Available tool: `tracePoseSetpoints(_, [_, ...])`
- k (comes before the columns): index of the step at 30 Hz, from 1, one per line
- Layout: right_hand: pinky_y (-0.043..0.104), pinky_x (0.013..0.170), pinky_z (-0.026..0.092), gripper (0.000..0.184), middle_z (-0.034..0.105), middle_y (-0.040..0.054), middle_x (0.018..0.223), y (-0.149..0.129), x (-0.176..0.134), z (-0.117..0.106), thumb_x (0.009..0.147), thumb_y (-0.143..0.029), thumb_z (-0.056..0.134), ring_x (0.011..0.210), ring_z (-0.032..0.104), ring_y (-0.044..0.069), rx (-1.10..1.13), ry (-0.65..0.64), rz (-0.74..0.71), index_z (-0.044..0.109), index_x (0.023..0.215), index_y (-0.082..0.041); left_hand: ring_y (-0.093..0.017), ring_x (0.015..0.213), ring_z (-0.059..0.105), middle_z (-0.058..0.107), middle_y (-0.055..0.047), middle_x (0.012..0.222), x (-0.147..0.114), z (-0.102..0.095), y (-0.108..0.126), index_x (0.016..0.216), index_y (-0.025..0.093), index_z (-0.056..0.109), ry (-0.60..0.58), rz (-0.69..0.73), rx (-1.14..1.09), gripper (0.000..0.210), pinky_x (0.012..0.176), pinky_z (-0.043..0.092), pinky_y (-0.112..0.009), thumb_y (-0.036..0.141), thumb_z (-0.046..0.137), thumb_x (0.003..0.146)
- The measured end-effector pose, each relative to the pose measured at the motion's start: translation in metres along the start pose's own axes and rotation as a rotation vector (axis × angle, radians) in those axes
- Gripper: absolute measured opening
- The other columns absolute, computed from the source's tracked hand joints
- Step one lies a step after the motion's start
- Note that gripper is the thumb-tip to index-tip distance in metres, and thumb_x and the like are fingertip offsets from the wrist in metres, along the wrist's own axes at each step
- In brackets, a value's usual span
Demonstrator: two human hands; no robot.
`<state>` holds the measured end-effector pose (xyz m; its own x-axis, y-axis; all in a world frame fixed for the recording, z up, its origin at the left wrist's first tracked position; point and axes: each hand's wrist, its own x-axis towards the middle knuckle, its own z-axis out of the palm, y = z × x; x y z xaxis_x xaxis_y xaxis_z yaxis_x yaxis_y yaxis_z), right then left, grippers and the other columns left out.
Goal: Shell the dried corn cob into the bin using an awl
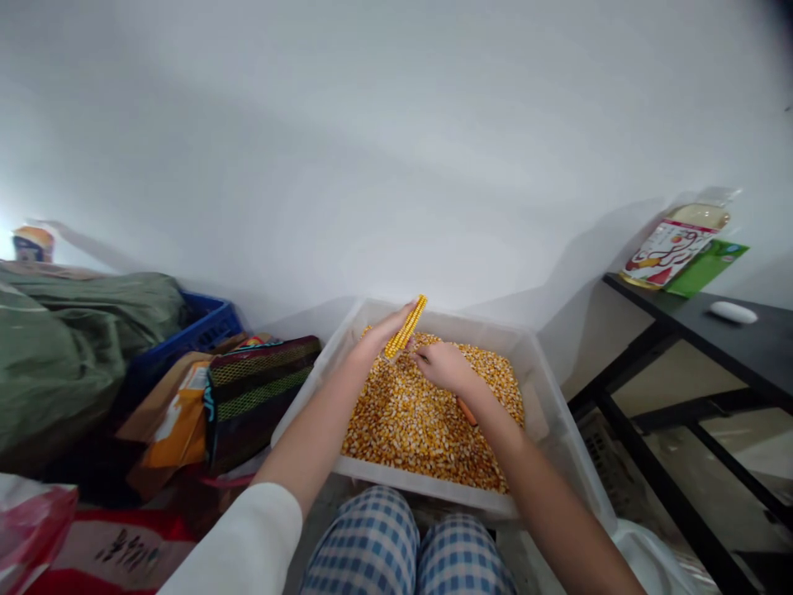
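Note:
My left hand (391, 327) is closed around a yellow corn cob (405, 328), which is tilted with its upper end away from me. Rows of kernels still cover the side I see. Close to the lower end of the cob is my right hand (443, 366), its fingers curled together. A small dark bit shows at those fingertips, too small to name. An orange, handle-like piece (467, 411) shows beside my right wrist; I cannot tell whether it lies on the kernels or belongs to something in that hand. Below both hands, loose corn kernels (409, 421) fill much of a translucent plastic bin (561, 421).
At right stands a black shelf (762, 339) with a bottle (672, 244), a green packet (706, 266) and a white oval object (733, 312). A blue crate (214, 322), green cloth (80, 330) and mesh bag (266, 388) crowd the left. Behind the bin rises a white wall (396, 149).

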<state>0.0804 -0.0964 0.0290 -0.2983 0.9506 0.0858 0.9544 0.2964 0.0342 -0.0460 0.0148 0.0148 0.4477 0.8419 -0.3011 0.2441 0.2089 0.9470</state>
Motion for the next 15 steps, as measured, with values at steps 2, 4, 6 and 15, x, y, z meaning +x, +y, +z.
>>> tracePoseSetpoints(2, [0.026,0.072,0.042,0.041,0.068,0.0097,0.092,0.001,0.001,0.001,0.092,-0.036,0.028,0.083,0.063,0.019,0.003,0.04,0.063,0.065,0.094,-0.019,-0.019,0.051,0.053,0.053,-0.004,0.053,0.005,-0.002,-0.002,0.089,0.014,0.05,0.035,0.041,-0.027,0.071,0.05,0.044,-0.03,0.079,0.034,0.069])
tracePoseSetpoints(4, [0.026,0.07,0.042,0.041,0.069,0.009,0.09,0.001,0.002,0.003,0.092,-0.037,0.027,0.082,0.064,0.02,0.009,0.079,0.1,0.064,0.094,-0.02,-0.017,0.05,0.053,0.052,-0.002,0.053,0.009,-0.002,-0.004,0.094,0.014,0.05,0.059,0.072,-0.093,0.07,0.05,0.045,-0.029,0.078,0.035,0.07])
tracePoseSetpoints(6, [0.026,0.068,0.043,0.041,0.069,0.0083,0.088,0.001,0.002,0.004,0.092,-0.038,0.027,0.08,0.064,0.02,0.012,0.109,0.104,0.064,0.094,-0.021,-0.016,0.048,0.053,0.052,-0.001,0.053,0.013,-0.001,-0.006,0.1,0.015,0.05,0.062,0.096,-0.149,0.069,0.048,0.045,-0.028,0.076,0.035,0.072])
tracePoseSetpoints(15, [0.027,0.068,0.044,0.042,0.069,0.0091,0.086,-0.002,0.004,0.007,0.093,-0.037,0.024,0.077,0.065,0.02,-0.024,0.138,0.091,0.063,0.095,-0.02,-0.018,0.049,0.055,0.054,-0.003,0.056,0.024,0.002,-0.016,0.102,0.016,0.054,0.053,0.154,-0.176,0.072,0.047,0.044,-0.03,0.077,0.036,0.069])
